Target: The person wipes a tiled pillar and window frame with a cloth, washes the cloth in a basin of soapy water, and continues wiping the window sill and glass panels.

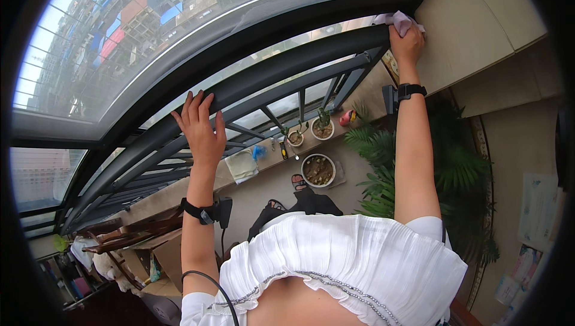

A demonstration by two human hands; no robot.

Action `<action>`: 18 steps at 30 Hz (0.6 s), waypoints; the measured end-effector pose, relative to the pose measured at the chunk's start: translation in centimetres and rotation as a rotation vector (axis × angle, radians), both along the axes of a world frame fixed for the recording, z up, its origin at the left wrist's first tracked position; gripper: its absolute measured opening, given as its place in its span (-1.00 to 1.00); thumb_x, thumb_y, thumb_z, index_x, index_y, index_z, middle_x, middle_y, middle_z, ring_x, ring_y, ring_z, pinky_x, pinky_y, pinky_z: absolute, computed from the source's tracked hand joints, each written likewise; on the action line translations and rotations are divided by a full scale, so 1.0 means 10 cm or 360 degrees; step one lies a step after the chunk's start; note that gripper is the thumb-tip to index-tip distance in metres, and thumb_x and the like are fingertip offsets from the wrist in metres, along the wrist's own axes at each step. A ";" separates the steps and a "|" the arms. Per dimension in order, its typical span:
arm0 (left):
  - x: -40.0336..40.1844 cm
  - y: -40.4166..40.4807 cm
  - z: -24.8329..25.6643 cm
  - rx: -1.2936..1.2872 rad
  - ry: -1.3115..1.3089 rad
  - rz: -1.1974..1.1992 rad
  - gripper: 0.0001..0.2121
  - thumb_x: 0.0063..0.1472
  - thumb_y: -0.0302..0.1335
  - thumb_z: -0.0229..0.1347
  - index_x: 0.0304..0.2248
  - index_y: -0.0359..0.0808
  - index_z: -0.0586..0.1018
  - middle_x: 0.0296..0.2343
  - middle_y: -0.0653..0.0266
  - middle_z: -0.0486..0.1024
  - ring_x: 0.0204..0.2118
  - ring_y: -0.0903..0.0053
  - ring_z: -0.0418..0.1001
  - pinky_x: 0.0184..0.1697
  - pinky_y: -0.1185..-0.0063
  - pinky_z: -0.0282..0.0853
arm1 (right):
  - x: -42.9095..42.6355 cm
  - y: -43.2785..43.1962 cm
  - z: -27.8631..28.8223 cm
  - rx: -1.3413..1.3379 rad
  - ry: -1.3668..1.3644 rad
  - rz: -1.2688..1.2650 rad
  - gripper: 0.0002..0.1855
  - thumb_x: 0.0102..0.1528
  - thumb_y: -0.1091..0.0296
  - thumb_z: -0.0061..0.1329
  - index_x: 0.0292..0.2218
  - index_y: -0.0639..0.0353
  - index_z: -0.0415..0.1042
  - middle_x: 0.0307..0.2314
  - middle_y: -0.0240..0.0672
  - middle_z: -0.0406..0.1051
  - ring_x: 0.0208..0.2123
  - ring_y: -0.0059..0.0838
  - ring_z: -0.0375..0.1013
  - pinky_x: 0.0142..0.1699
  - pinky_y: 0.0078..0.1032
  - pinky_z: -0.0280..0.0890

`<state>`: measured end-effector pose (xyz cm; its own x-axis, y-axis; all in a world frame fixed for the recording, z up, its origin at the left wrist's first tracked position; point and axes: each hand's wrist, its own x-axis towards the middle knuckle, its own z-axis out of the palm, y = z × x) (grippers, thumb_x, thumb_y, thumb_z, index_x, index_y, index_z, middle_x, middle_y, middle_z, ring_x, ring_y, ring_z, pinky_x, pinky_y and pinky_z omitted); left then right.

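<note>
My right hand grips a pale lilac cloth, bunched up at the right end of the dark metal railing, where it meets the tiled wall. Part of the cloth is hidden by my fingers. Farther left, my left hand rests with spread fingers on the railing's top rail and holds nothing. Just beyond the railing stands a dark-framed window, with rooftops seen through its glass. Each wrist wears a black strap with a small device.
Along the ledge below lie a folded pale cloth, a yellow-and-black tool handle, a red can and potted succulents. A larger pot of soil stands on the floor. Palm fronds spread under my right arm; cardboard boxes sit lower left.
</note>
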<state>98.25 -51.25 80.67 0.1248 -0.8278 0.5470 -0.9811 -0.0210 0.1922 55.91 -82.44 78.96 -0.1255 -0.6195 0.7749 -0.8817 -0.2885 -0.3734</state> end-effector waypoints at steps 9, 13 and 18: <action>0.07 0.27 0.03 -0.0116 0.0086 -0.0014 -0.56 0.09 -0.61 0.10 0.00 -0.17 0.47 0.07 0.19 0.35 0.24 0.17 0.17 0.32 -0.04 -0.23 | 0.72 0.82 -0.13 -0.0022 0.0111 0.0410 -0.59 -0.03 0.21 0.19 -0.13 0.17 0.55 -0.04 -0.26 0.48 0.06 -0.18 0.39 0.18 -0.24 0.19; 0.23 0.48 -0.04 -0.0184 0.0170 -0.0027 -0.58 0.05 -0.66 0.08 -0.05 -0.19 0.49 0.05 0.17 0.34 0.23 0.20 0.18 0.33 -0.04 -0.23 | 1.38 1.42 0.01 0.0053 0.0301 0.0645 -0.47 -0.08 0.29 0.18 -0.01 -0.07 0.49 0.06 -0.46 0.40 0.14 -0.33 0.32 0.20 -0.26 0.05; 0.60 0.76 -0.06 -0.0270 0.0216 0.0010 -0.58 0.03 -0.68 0.07 -0.08 -0.18 0.53 0.03 0.22 0.39 0.21 0.21 0.22 0.31 0.04 -0.10 | 2.19 2.02 0.07 0.0061 0.0454 0.0787 -0.43 -0.09 0.28 0.15 0.03 -0.12 0.47 0.10 -0.48 0.37 0.15 -0.35 0.29 0.18 -0.19 -0.01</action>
<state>104.23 -43.61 80.10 0.2116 -0.7244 0.6561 -0.9461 0.0167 0.3235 77.76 -62.29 79.71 0.3973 -0.5795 0.7116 -0.7127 -0.6834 -0.1586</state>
